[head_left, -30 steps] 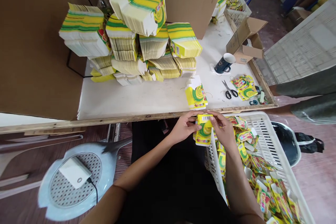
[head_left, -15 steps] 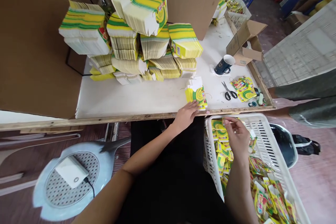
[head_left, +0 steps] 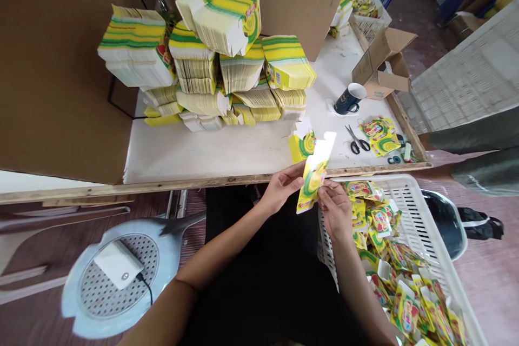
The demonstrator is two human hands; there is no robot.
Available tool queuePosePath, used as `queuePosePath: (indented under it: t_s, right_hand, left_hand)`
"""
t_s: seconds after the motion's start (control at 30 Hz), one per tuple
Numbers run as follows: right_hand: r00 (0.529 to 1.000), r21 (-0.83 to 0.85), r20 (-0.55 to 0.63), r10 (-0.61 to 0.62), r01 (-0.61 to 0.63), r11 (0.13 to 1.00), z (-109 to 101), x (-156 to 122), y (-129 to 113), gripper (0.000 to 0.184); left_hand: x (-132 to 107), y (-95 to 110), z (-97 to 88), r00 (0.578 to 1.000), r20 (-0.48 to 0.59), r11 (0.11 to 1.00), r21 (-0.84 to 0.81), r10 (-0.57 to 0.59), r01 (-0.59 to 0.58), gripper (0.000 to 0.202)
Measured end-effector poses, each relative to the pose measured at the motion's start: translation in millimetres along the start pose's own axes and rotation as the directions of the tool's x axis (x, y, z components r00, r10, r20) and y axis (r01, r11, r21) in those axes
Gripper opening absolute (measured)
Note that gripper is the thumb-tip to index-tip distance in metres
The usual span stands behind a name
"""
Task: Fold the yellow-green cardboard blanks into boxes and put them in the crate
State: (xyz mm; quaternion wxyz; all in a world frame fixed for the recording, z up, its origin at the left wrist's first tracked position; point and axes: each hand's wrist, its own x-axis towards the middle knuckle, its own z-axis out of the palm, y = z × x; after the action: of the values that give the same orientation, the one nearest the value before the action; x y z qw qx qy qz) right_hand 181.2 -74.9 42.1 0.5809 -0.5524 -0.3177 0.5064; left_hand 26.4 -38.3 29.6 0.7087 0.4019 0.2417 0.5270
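Between my hands is a yellow-green printed carton, flattened, with a white flap at its top end. My left hand pinches its left edge between thumb and fingers. On the right edge, my right hand grips the same carton low down, over the basket's near corner. Just behind, more flat cartons lie on the table near its front edge. A white plastic basket stands right of my lap, heaped with small yellow cartons.
Bundled carton stacks rise at the table's back left. Scissors, a dark mug, loose printed cartons and an open cardboard box occupy the right side. A blue stool holding a white device stands lower left.
My right hand has moved left from the basket to my left hand. My left hand has left the cartons on the table, and a single carton is now raised between both hands.
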Motion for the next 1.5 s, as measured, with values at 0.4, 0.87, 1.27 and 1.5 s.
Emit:
queuePosePath:
  t_s: [0.4, 0.87, 1.27, 1.5]
  right_hand:
    - [0.995, -0.004, 0.086, 0.052, -0.052, 0.999, 8, -2, 3, 0.032]
    - [0.987, -0.373, 0.072, -0.146, 0.162, 0.913, 10, -9, 12, 0.029]
    - [0.94, -0.343, 0.261, -0.22, 0.303, 0.889, -19, 13, -11, 0.046]
    - [0.923, -0.42, 0.32, -0.215, 0.342, 0.841, -24, 17, -15, 0.02]
  left_hand:
    - [-4, 9, -7.5, 0.974, 0.172, 0.971, -0.159, -0.149, 0.177, 0.06]
    - [0, -12, -5.9, 0.969, -0.209, 0.991, -0.026, -0.135, 0.132, 0.06]
    - [-9, 5, -7.1, 0.992, 0.057, 0.97, 0.225, -0.11, 0.094, 0.065]
    - [-11, 2, -6.7, 0.974, 0.094, 0.959, 0.221, -0.204, 0.179, 0.053]
